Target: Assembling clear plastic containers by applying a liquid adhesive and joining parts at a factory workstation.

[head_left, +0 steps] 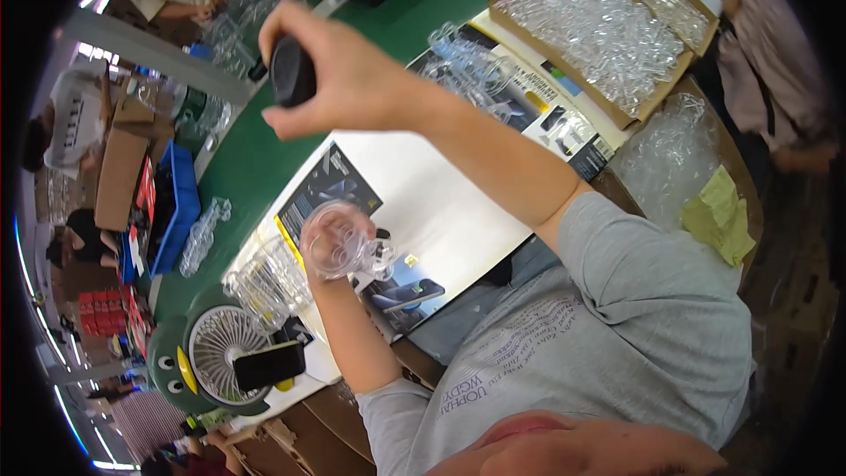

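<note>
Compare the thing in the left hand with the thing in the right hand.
The left hand holds a clear plastic piece; the right hand grips a black object. The clear piece is see-through, the black object opaque. The clear piece sits lower and nearer the body, the black object is raised farther out. Both are small, held above the table.

Light: bright, even, overhead | Glare: white sheet [423, 203] on counter [256, 159] blown out | Blur: slight throughout | Edges: heavy fisheye bend, black vignette | Shadows: soft, faint
</note>
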A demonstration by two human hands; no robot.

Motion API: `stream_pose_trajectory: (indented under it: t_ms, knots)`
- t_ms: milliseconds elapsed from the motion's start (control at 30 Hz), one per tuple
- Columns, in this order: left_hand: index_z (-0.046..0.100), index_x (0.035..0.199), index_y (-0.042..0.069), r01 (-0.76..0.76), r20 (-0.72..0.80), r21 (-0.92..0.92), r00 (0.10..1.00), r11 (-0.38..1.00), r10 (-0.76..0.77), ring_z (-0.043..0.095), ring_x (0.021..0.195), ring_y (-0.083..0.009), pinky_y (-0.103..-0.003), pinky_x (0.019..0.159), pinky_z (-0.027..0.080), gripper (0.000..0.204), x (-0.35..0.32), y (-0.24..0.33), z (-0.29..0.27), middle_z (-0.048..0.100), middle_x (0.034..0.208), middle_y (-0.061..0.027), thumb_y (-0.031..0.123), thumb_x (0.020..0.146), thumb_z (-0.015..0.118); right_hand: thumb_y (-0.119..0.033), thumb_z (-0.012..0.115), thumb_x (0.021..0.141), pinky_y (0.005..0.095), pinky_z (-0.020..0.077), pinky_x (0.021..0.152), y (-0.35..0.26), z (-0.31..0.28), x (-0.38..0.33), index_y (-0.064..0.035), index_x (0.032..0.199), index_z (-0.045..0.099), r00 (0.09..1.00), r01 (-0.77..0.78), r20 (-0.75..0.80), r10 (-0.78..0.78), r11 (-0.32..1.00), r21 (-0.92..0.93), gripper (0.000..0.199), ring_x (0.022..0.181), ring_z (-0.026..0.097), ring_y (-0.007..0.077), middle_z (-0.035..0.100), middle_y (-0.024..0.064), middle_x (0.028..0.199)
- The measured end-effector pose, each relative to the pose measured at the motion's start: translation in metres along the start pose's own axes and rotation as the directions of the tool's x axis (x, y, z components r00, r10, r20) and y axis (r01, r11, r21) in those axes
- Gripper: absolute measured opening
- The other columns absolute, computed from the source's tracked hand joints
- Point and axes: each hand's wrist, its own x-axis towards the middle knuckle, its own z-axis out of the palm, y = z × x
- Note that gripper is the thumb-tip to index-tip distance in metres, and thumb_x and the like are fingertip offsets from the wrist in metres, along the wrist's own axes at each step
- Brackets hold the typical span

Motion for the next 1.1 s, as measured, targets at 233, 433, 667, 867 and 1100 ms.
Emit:
stream_pose_trajectory:
  t_ms: [233, 433, 667, 867, 1100]
  knots:
    - [0.061, 0.081, 0.004, -0.082, 0.107, -0.105, 0.990, 0.991, 0.093, 0.050, 0.061, -0.0209, -0.034, 0.058, 0.038, 0.028, 0.002, 0.006, -0.009, 0.061, 0.074, -0.0105, 0.029, 0.088, 0.048, -0.001, 0.064, 0.067, 0.0417, 0.0425, 0.079, 0.049, 0.019, -0.019, -0.0070, 0.089, 0.045, 0.949, 0.220, 0.297, -0.103, 0.893, -0.394, 0.029, 0.106, 0.048, 0.0309, 0.050, 0.0107, 0.097]
    - [0.056, 0.076, 0.003, -0.048, -0.150, -0.196, 0.988, 0.979, 0.019, 0.051, 0.061, -0.0207, -0.035, 0.059, 0.041, 0.023, -0.001, 0.011, 0.006, 0.058, 0.069, -0.0100, 0.022, 0.086, 0.049, -0.002, 0.052, 0.078, 0.0429, 0.0319, 0.104, 0.095, 0.006, -0.058, -0.0089, 0.093, 0.050, 0.591, 0.655, 0.778, -0.216, 0.690, -0.306, 0.017, 0.116, 0.046, 0.0302, 0.054, 0.0082, 0.098]
    - [0.056, 0.078, 0.002, -0.062, -0.145, -0.142, 0.989, 0.988, 0.041, 0.052, 0.058, -0.0202, -0.035, 0.057, 0.042, 0.022, 0.000, 0.011, 0.008, 0.057, 0.068, -0.0101, 0.021, 0.087, 0.048, -0.014, 0.054, 0.080, 0.0456, 0.0267, 0.107, 0.105, -0.002, -0.096, -0.0163, 0.104, 0.055, 0.524, 0.713, 0.851, -0.029, 0.562, -0.420, 0.024, 0.127, 0.038, 0.0243, 0.054, 0.0021, 0.117]
    - [0.056, 0.085, 0.002, -0.103, -0.111, -0.169, 0.990, 0.980, 0.085, 0.053, 0.066, -0.0204, -0.035, 0.062, 0.043, 0.026, 0.001, 0.005, 0.009, 0.058, 0.072, -0.0098, 0.027, 0.088, 0.049, -0.036, 0.057, 0.085, 0.0454, 0.0308, 0.102, 0.074, 0.000, -0.113, -0.0204, 0.125, 0.047, 0.593, 0.475, 0.787, 0.170, 0.714, -0.513, 0.045, 0.128, 0.036, 0.0282, 0.045, 0.0107, 0.131]
    - [0.056, 0.084, 0.002, -0.083, -0.093, -0.181, 0.993, 0.980, 0.067, 0.053, 0.068, -0.0206, -0.035, 0.063, 0.043, 0.027, 0.002, 0.007, 0.003, 0.058, 0.073, -0.0098, 0.028, 0.087, 0.053, -0.029, 0.072, 0.073, 0.0504, 0.0243, 0.106, -0.015, -0.065, -0.127, -0.0237, 0.131, 0.042, 0.776, 0.227, 0.551, 0.307, 0.679, -0.698, 0.065, 0.134, 0.024, 0.0340, 0.028, 0.0119, 0.143]
